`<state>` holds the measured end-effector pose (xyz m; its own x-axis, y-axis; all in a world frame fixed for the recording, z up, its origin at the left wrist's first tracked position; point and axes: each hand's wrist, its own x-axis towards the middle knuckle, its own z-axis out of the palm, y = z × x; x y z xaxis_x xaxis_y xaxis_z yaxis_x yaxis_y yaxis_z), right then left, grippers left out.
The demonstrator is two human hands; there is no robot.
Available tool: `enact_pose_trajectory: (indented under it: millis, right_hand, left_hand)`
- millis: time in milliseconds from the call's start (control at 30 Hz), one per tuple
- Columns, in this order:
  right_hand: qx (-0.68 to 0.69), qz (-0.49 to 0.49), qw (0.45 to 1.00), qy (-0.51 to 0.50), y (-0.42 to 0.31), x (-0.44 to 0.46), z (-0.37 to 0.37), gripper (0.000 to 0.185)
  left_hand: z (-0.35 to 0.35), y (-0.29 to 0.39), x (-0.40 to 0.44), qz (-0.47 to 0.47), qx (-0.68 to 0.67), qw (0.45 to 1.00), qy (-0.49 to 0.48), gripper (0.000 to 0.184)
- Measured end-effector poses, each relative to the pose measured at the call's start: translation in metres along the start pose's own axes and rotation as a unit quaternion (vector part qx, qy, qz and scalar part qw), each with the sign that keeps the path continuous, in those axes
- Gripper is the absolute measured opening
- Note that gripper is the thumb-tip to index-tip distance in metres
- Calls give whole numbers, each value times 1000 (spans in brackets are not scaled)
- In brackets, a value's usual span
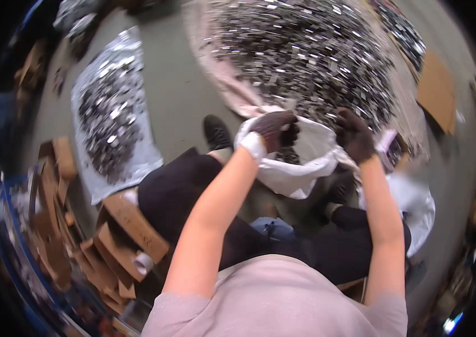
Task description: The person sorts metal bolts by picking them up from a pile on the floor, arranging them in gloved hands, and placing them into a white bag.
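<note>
A white bag (pixel 319 143) stands between my legs with its mouth wide, and some small metal pieces show inside. My left hand (pixel 274 130), in a dark glove, is over the left side of the bag mouth with its fingers curled. What it holds, if anything, is hidden. My right hand (pixel 356 136), gloved too, is above the bag's right rim, its fingers bent but apart, with nothing visible in them. Just beyond both hands lies a large heap of small shiny metal pieces (pixel 311 53) on a pale pink sheet (pixel 232 92).
To the left, a clear plastic sheet (pixel 151 151) carries a smaller pile of metal pieces. Cardboard boxes (pixel 131 224) and a tape roll (pixel 143 262) are at lower left. A cardboard piece (pixel 437 90) lies far right, with a white bag (pixel 417 205) beside my right leg.
</note>
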<state>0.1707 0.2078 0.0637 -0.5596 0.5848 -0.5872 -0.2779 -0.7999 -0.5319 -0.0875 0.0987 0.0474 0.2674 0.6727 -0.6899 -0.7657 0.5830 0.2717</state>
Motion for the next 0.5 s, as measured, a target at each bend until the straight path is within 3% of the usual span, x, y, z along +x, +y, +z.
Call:
enact_pose_trajectory:
  millis: [33,67,100,133,167,200,233,267,300,333,400,433,500]
  right_hand:
    - [-21,-23,1000,5,-5,-6,-2,28]
    - [-41,-43,998,8,-9,-17,0,31]
    - [-9,-28,997,-71,-17,-33,11,31]
    - [-229,-161,958,-61,-12,-37,-3,32]
    - [-234,-141,962,3,-17,-44,-16,33]
    - [-92,-18,995,-25,-33,-48,-21,32]
    - [-151,-66,986,38,-30,-65,-8,26]
    - [-163,-57,983,61,-32,-70,-13,23]
    - [-115,-27,985,124,-37,-80,-1,22]
    - [-122,-26,985,116,-40,-83,-7,22]
    - [-105,14,993,59,-53,-84,-27,20]
    - [-109,13,992,55,-53,-87,-28,20]
    - [-129,-19,977,167,-51,-95,-30,18]
  left_hand:
    - [24,8,-23,39,28,998,46,13]
    - [20,13,-26,53,-5,998,-25,15]
    - [35,23,-51,98,-10,995,-17,18]
    - [41,30,-66,191,13,981,-9,20]
    - [58,42,-107,238,23,971,-17,22]
    - [41,51,-89,384,112,917,11,22]
    - [69,60,-168,345,-22,937,-43,23]
    - [63,72,-195,367,-27,925,-96,21]
    - [51,77,-221,459,11,884,-92,21]
    - [38,78,-247,543,50,834,-87,21]
    - [5,71,-293,667,81,740,38,21]
    - [-20,64,-305,649,82,745,133,22]
    - [-83,40,-307,566,60,755,325,28]
